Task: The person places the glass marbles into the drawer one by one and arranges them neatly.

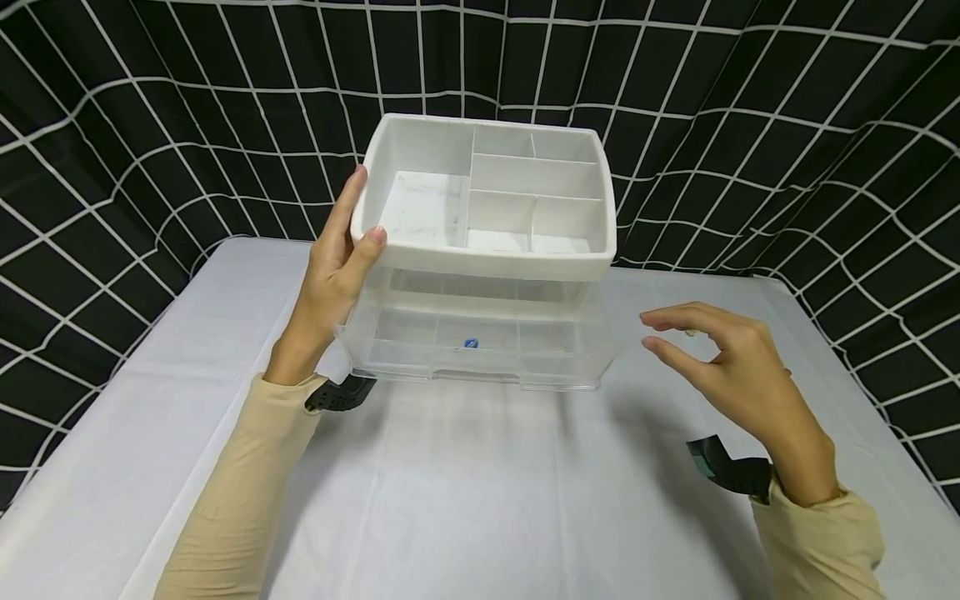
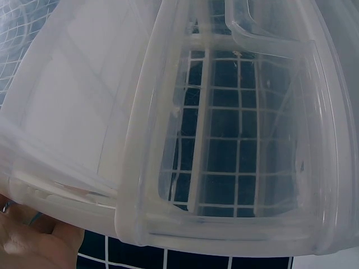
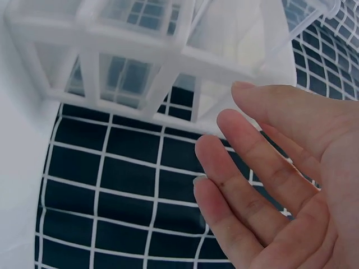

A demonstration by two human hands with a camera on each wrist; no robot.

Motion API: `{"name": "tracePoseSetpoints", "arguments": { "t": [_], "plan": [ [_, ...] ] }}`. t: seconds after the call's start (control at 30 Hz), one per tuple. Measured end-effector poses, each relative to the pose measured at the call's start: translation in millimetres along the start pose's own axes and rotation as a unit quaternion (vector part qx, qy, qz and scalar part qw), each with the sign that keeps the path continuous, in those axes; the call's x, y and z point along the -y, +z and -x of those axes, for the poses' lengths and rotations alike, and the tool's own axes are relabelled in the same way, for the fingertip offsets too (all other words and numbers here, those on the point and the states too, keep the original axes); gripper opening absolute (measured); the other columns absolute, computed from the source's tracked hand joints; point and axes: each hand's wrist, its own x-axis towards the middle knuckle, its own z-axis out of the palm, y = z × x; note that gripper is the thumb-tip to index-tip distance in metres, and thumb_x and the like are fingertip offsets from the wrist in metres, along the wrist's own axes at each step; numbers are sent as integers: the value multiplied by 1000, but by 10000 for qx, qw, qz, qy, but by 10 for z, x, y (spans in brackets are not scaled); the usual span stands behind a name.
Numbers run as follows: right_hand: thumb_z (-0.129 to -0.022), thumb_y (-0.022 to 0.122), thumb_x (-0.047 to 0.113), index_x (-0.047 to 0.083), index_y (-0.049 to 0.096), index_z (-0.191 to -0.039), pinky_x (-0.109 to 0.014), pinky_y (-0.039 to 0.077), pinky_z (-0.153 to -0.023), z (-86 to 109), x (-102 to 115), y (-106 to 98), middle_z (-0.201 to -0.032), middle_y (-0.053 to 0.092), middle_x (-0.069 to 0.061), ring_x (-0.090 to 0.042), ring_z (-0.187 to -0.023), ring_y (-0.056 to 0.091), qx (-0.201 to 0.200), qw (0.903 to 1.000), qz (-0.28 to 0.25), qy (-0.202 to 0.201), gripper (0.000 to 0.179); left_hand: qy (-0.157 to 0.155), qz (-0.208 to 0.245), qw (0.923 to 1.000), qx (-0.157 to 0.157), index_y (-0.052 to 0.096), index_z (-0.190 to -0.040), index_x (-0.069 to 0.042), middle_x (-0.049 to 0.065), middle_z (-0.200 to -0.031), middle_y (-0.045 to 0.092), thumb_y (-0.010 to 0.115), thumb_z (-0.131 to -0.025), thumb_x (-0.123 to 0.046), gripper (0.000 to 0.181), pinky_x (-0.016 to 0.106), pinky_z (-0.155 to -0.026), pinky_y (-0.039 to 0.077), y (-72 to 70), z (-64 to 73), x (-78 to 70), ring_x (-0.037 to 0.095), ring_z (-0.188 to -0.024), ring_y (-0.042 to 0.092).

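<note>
The box (image 1: 483, 263) is plain white, with faint grey streaks on its floor; the drawer (image 1: 480, 367) is colourless and see-through. A small piece (image 1: 471, 342) is bright blue. White grid lines cross the black curtain (image 1: 247, 112). The tabletop (image 1: 465, 492) is white, the sleeves (image 1: 240, 492) plain beige.

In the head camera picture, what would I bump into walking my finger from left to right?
Left sleeve → left grip → white box → right grip → right sleeve.
</note>
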Motion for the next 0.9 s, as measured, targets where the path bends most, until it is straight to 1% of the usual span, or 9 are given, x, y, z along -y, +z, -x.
{"name": "tracePoseSetpoints", "arguments": {
  "t": [0.2,0.3,0.37,0.47,0.53,0.6,0.7,0.77,0.9],
  "plan": [
    [-76,81,-3,9,76,-104,-6,41,-66,6,-101,-1,-99,75,-5,22,-101,51,0,10000,7,12,32,26,-81,10000,-20,22,-159,-9,4,-163,27,45,-101,-4,62,21,-103,41,3,-2,-14,25,-128,46],
    [-77,80,-2,11,77,-104,-8,40,-64,18,-147,0,-99,75,-4,19,-97,52,18,9999,40,115,30,5,-81,10000,-15,22,-159,-9,4,-162,28,45,-101,-4,62,20,-101,42,6,-3,-19,24,-126,48],
    [-78,80,1,13,77,-104,-10,39,-66,26,-175,-3,-99,75,-2,18,-95,53,26,9997,95,238,29,-4,-68,10000,-11,22,-159,-9,5,-162,28,45,-101,-4,62,20,-101,42,7,-2,-20,23,-125,48],
    [-79,80,3,14,77,-105,-12,38,-72,39,-218,-16,-100,75,-1,17,-92,53,43,9992,94,394,27,6,-52,10000,-10,22,-159,-9,5,-162,28,45,-101,-4,63,20,-101,42,5,-2,-15,23,-126,47],
    [-80,80,4,14,77,-105,-12,38,-75,47,-246,-30,-100,75,4,18,-91,53,38,9988,71,485,27,2,-43,10000,5,21,-159,-9,4,-162,28,45,-101,-4,62,20,-101,42,6,-1,-15,23,-125,48],
    [-81,79,4,15,77,-105,-11,38,-76,55,-272,-43,-100,73,14,18,-91,53,32,9984,22,558,26,-10,-55,10000,21,21,-159,-10,4,-162,28,45,-101,-4,62,21,-101,43,5,-2,-14,23,-125,48],
    [-83,78,8,17,77,-105,-9,38,-74,64,-302,-63,-99,66,30,17,-90,52,51,9972,5,740,24,-30,-87,10000,30,21,-159,-11,3,-162,28,44,-102,-5,62,21,-100,43,6,-3,-15,23,-124,48],
    [-84,78,10,17,77,-106,-8,37,-73,66,-321,-69,-99,64,32,16,-91,52,85,9964,-5,845,23,-29,-115,9999,23,21,-159,-11,3,-162,28,45,-102,-5,62,21,-101,42,4,-4,-14,23,-125,48],
    [-84,78,10,15,77,-106,-6,37,-76,65,-372,-69,-98,66,28,17,-92,52,136,9957,-19,916,23,-24,-143,9999,4,21,-159,-11,3,-163,28,46,-101,-5,63,21,-102,41,1,-2,-12,24,-126,47]
  ]
}}
